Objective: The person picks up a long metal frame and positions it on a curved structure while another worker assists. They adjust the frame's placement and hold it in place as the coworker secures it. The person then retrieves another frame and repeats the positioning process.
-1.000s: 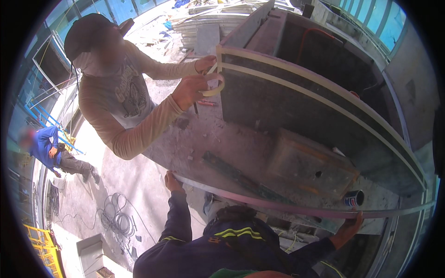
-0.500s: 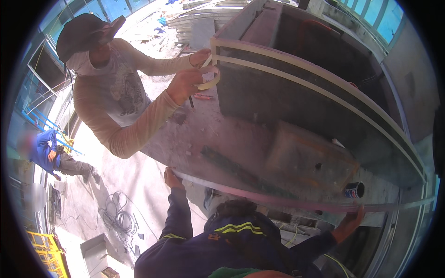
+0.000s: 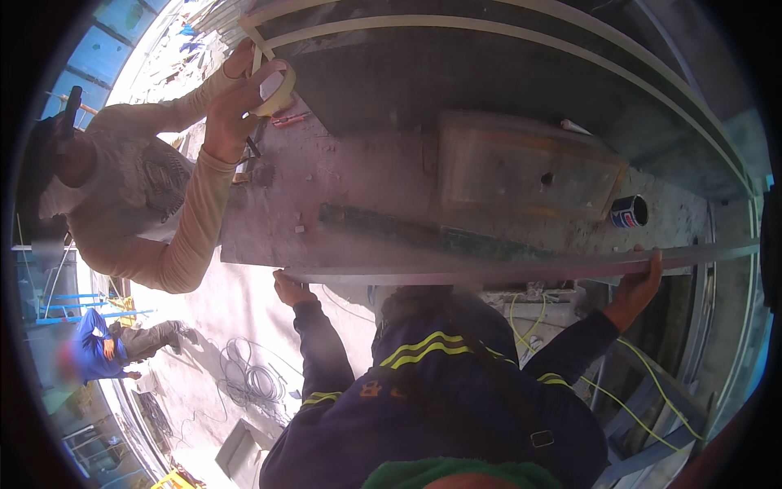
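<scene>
A long, narrow, straight metal bar point(image 3: 489, 271) lies crosswise in front of my body, along the near edge of the dusty work surface point(image 3: 366, 179). Its left end is in my left hand point(image 3: 293, 288), whose fingers are curled on it. Farther along, my right hand point(image 3: 638, 287) grips the bar from the near side, fingertips over its top. The bar runs on past that hand to the right. Just beyond my right hand a dark can point(image 3: 629, 212) lies on its side. A dark green strip point(image 3: 383, 222) lies on the surface behind the bar.
At the left, a co-worker holds a roll of pale tape point(image 3: 278, 91) at the corner of a dark panel point(image 3: 489, 73) banded with light strips. A rectangular slab point(image 3: 521, 167) lies below it. Coiled cable point(image 3: 248, 371) is on the floor; another person is farther left.
My view has shifted, so the panel and co-worker appear higher and farther left. The bar looks more level; both hands keep hold of it. The co-worker's tape stays at the panel corner.
</scene>
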The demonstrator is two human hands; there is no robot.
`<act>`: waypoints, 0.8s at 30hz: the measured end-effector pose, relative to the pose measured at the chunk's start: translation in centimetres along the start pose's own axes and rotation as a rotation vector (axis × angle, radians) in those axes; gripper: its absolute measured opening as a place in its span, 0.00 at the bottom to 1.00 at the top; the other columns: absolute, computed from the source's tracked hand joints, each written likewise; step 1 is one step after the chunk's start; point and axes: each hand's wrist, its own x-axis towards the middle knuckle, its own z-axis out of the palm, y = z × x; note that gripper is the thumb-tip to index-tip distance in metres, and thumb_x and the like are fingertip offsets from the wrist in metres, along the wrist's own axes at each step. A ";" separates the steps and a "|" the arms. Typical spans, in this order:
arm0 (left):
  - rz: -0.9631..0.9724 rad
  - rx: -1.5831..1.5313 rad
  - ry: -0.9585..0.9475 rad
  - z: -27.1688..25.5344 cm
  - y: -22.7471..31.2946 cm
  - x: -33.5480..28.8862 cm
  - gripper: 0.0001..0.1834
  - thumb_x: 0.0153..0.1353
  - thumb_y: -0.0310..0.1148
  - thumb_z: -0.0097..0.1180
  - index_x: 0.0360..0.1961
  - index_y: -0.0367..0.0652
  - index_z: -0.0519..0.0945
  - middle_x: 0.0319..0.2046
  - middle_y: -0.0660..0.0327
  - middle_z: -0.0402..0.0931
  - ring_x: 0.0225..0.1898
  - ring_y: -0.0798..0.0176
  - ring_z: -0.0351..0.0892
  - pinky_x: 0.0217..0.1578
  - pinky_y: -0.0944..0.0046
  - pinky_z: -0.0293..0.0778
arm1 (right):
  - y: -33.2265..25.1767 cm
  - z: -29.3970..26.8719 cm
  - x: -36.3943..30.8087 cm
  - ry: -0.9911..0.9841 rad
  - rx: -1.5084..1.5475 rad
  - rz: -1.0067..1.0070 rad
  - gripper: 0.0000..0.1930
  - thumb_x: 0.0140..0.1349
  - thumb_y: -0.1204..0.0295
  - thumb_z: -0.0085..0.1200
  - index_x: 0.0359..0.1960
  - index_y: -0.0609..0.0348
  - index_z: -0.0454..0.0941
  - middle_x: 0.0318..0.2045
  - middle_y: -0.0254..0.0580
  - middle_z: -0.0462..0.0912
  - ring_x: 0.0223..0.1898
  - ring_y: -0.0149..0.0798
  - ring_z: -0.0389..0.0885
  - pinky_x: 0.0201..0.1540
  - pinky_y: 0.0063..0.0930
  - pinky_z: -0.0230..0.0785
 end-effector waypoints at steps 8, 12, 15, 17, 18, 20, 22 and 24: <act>0.040 0.004 0.007 0.2 0.2 0.2 0.30 0.72 0.49 0.59 0.65 0.40 0.70 0.59 0.52 0.75 0.58 0.51 0.78 0.55 0.51 0.78 | 0.3 1.0 -1.2 0.217 -0.118 0.189 0.23 0.67 0.58 0.64 0.52 0.64 0.73 0.38 0.47 0.79 0.41 0.41 0.80 0.46 0.39 0.74; 0.052 0.058 0.010 0.1 -0.5 1.1 0.28 0.71 0.42 0.63 0.65 0.40 0.70 0.57 0.50 0.74 0.57 0.53 0.78 0.53 0.52 0.79 | 2.6 -1.9 -2.3 0.147 -0.166 0.168 0.22 0.67 0.59 0.63 0.50 0.63 0.73 0.38 0.47 0.80 0.39 0.39 0.80 0.44 0.36 0.74; 0.089 0.115 -0.016 0.4 -1.2 2.2 0.31 0.68 0.36 0.65 0.68 0.39 0.68 0.54 0.50 0.74 0.57 0.53 0.77 0.53 0.55 0.79 | 5.5 -6.0 -2.2 0.037 -0.433 0.060 0.19 0.66 0.68 0.60 0.54 0.65 0.75 0.43 0.48 0.81 0.45 0.42 0.81 0.50 0.38 0.75; 0.157 0.164 -0.052 1.0 -1.8 2.6 0.35 0.68 0.36 0.65 0.72 0.39 0.66 0.56 0.49 0.72 0.58 0.51 0.76 0.55 0.55 0.78 | 7.9 -9.4 -2.5 -0.118 -0.773 -0.169 0.18 0.66 0.74 0.56 0.57 0.66 0.76 0.45 0.48 0.81 0.49 0.44 0.82 0.55 0.40 0.74; 0.163 0.176 -0.064 1.2 -1.9 2.8 0.37 0.67 0.36 0.65 0.73 0.39 0.65 0.57 0.48 0.72 0.58 0.50 0.76 0.55 0.55 0.77 | 9.1 -11.1 -2.4 -0.220 -1.018 -0.357 0.19 0.66 0.77 0.54 0.58 0.66 0.76 0.46 0.48 0.81 0.51 0.44 0.82 0.57 0.40 0.74; 0.274 0.521 -0.087 1.7 -1.5 3.4 0.47 0.64 0.44 0.67 0.78 0.40 0.58 0.65 0.41 0.64 0.63 0.41 0.72 0.63 0.51 0.71 | 11.2 -14.1 -1.6 -0.305 -1.307 -0.550 0.21 0.65 0.82 0.48 0.60 0.66 0.76 0.46 0.48 0.82 0.54 0.43 0.82 0.59 0.39 0.74; 0.265 0.805 -0.053 2.3 -1.5 3.4 0.50 0.63 0.48 0.67 0.79 0.38 0.57 0.71 0.36 0.58 0.67 0.38 0.69 0.67 0.49 0.67 | 13.6 -16.3 -1.4 -0.339 -1.455 -0.640 0.22 0.64 0.84 0.46 0.60 0.66 0.77 0.46 0.48 0.82 0.53 0.42 0.83 0.57 0.37 0.75; 0.261 0.890 -0.056 3.2 -1.4 3.6 0.55 0.62 0.50 0.66 0.80 0.36 0.50 0.74 0.34 0.54 0.72 0.35 0.62 0.70 0.47 0.63 | 15.5 -17.7 -1.5 -0.302 -1.504 -0.568 0.21 0.64 0.83 0.46 0.59 0.67 0.78 0.46 0.49 0.83 0.51 0.40 0.84 0.53 0.34 0.77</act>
